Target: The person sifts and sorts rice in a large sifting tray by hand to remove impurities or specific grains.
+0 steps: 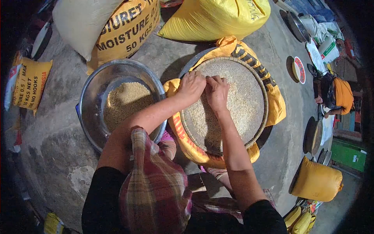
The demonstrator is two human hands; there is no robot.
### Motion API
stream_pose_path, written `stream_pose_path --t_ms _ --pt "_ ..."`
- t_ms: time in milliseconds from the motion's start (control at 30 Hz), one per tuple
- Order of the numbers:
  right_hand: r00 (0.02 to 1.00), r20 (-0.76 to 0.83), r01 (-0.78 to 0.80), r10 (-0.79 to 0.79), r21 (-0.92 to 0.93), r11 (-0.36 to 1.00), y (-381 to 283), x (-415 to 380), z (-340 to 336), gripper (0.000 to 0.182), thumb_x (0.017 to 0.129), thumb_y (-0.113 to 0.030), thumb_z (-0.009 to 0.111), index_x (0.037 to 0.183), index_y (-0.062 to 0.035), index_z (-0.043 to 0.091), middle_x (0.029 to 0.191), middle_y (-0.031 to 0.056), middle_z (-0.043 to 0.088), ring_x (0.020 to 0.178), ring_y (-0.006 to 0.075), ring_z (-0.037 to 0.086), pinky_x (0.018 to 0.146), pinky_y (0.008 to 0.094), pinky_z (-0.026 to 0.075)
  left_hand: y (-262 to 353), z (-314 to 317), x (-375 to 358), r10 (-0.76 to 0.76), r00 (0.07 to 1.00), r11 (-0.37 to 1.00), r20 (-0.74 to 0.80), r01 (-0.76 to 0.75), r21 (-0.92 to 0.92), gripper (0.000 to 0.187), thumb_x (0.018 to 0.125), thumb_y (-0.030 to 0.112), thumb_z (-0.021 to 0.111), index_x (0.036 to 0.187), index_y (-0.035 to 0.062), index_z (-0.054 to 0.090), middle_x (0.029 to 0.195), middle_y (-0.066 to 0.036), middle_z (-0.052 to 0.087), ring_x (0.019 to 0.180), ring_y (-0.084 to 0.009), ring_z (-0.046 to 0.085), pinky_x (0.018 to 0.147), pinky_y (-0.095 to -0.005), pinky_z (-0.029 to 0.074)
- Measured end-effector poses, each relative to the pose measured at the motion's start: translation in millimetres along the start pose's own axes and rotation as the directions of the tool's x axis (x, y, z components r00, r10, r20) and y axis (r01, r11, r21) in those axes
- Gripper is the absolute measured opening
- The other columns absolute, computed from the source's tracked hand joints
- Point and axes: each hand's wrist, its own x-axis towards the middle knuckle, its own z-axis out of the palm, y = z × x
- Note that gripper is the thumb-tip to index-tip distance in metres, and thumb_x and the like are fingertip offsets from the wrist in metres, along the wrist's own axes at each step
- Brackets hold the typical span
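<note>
My left hand [191, 89] and my right hand [217, 93] meet over the upper left part of a round woven winnowing tray [266, 107]. The fingers of both are drawn together in a pinch, and whatever lies between them is too small or hidden to make out. Pale grain [244, 103] is spread thinly across the tray. Beneath the tray an orange printed sack [277, 102] is draped over a wide container that is mostly covered. Left of it stands a metal basin [91, 105] with a heap of grain [124, 102], partly hidden by my left forearm.
Beyond the tray stand a yellow sack [214, 19], a printed orange sack [132, 29] and a white sack [80, 23]. Another person in orange [343, 95] is at the far right, near a patterned bowl [299, 70]. A filled yellow sack [315, 179] sits lower right.
</note>
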Motion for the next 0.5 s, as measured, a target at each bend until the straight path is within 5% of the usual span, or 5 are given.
stream_pose_path --t_ms 133,200,233,333,500 --pt "1.000 0.021 -0.014 0.017 -0.153 0.988 -3 -2 0 0.017 0.074 -0.014 0.062 0.089 -0.0087 0.058 0.090 0.0090 0.055 0.087 0.0295 0.048 0.074 0.0427 0.036 -1 -7 5 -0.117 0.993 0.977 -0.006 0.114 -0.178 0.005 0.076 0.000 0.056 0.081 -0.0003 0.055 0.086 -0.018 0.058 0.083 -0.0284 0.060 0.070 -0.0382 0.048" --pt "0.999 0.001 -0.048 0.048 -0.144 0.988 2 -2 1 0.017 0.075 -0.013 0.061 0.089 -0.0078 0.056 0.089 0.0098 0.055 0.087 0.0303 0.048 0.074 0.0432 0.036 -8 -17 11 -0.166 0.937 0.728 0.307 0.327 -0.603 0.004 0.080 -0.001 0.055 0.081 0.0003 0.051 0.081 -0.015 0.059 0.077 -0.0235 0.062 0.066 -0.0332 0.050" --pt "0.998 -0.014 -0.070 0.069 -0.133 0.989 4 -1 1 0.017 0.075 -0.013 0.060 0.090 -0.0069 0.054 0.088 0.0105 0.054 0.086 0.0312 0.048 0.074 0.0436 0.036 -13 -9 11 -0.158 0.888 0.453 0.432 0.454 -0.768 0.004 0.082 -0.001 0.054 0.084 0.0009 0.052 0.078 -0.010 0.060 0.070 -0.0176 0.062 0.062 -0.0288 0.050" --pt "0.989 -0.062 -0.136 0.137 0.013 0.991 11 4 -11 0.019 0.076 -0.013 0.059 0.094 -0.0066 0.054 0.089 0.0110 0.054 0.087 0.0324 0.048 0.074 0.0444 0.036 -18 -8 8 -0.128 0.882 0.337 0.453 0.468 -0.817 0.006 0.082 0.002 0.057 0.087 0.0005 0.057 0.081 -0.007 0.061 0.067 -0.0145 0.060 0.062 -0.0276 0.050" --pt "0.998 0.054 -0.037 0.045 -0.136 0.990 5 -5 -14 0.019 0.076 -0.013 0.061 0.094 -0.0109 0.060 0.095 0.0081 0.055 0.090 0.0294 0.048 0.077 0.0416 0.035 -20 3 19 -0.206 0.906 0.492 0.369 0.422 -0.762 0.013 0.076 0.007 0.058 0.084 0.0019 0.066 0.079 -0.014 0.066 0.071 -0.0213 0.065 0.066 -0.0350 0.050"
